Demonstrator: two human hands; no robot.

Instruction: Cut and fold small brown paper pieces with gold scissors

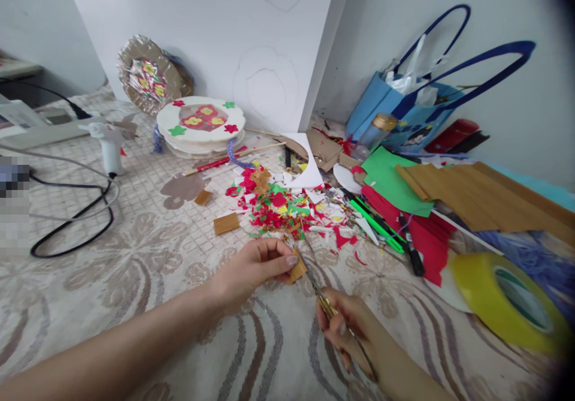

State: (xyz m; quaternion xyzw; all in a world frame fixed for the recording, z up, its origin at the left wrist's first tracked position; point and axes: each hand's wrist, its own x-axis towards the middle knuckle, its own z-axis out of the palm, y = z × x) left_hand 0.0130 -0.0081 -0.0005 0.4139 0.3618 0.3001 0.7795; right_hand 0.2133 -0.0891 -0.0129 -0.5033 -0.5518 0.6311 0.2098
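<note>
Between thumb and fingers, my left hand (265, 263) pinches a small piece of brown crepe paper (297, 269). My right hand (344, 323) is wrapped round the gold handles of a pair of scissors (324, 302), whose blades lie along the right edge of that paper. Whether the blades touch it I cannot tell. Just beyond my hands lies a heap of red, green, white and yellow paper scraps (278, 206). Two more brown paper pieces, a larger rectangle (226, 223) and a smaller one (203, 197), rest left of the heap.
A round white flower-decorated box (202, 122) stands at the back, near a white glue gun (108, 149) with its cable. To the right are green paper (395, 179), brown crepe paper (485, 197), yellow tape (507, 299), a green cutter (377, 227) and a blue bag (395, 110).
</note>
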